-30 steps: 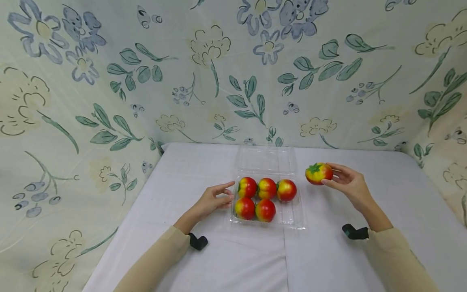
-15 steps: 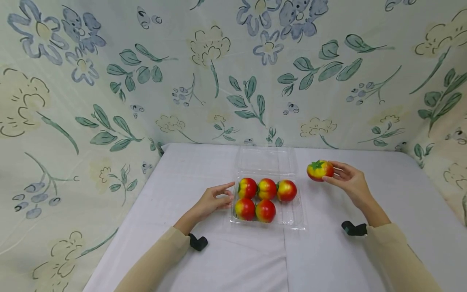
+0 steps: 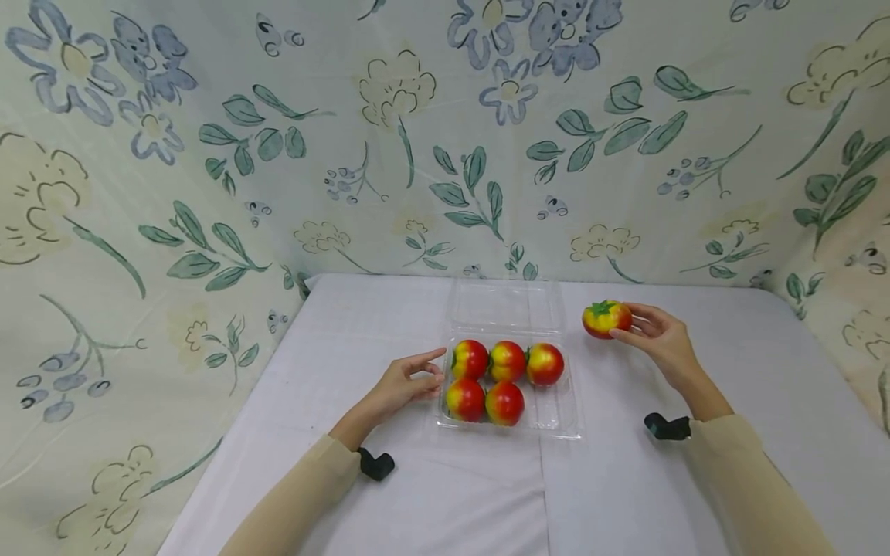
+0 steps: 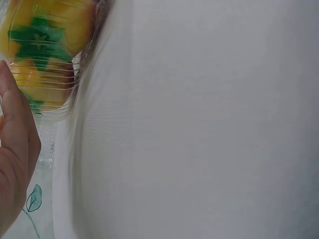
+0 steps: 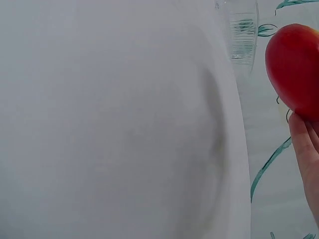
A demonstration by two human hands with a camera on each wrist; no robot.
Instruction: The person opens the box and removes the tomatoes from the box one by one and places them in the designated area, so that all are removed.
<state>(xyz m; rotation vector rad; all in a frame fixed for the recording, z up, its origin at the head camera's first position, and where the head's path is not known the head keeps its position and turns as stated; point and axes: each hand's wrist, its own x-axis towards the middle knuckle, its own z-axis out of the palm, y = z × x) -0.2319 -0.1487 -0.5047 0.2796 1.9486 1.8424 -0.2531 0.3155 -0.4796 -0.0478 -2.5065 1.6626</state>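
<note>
My right hand [image 3: 662, 341] holds a red-and-yellow tomato-like fruit [image 3: 612, 324] between thumb and fingers, right of a clear plastic clamshell box [image 3: 552, 421]. Its green leafy top faces up and toward the left in the head view. Several matching fruits [image 3: 504, 403] sit in the box, three in the back row and two in the front; the front right place holds none. Along the box's left wall rests my left hand [image 3: 402, 383], fingers extended and loosely bent. The left wrist view shows those fingers [image 4: 15, 117] beside the ribbed wall, with fruits [image 4: 45, 42] behind it.
The box's clear lid [image 3: 506, 306] lies folded back toward the rear of the table. A white cloth [image 3: 626, 494] covers the table, with a seam running to the front. Flower-patterned fabric [image 3: 417, 154] hangs behind and at the sides.
My right hand has lifted the fruit slightly and turned its leafy top more into view. The left hand stays by the box; the head view has shifted a little.
</note>
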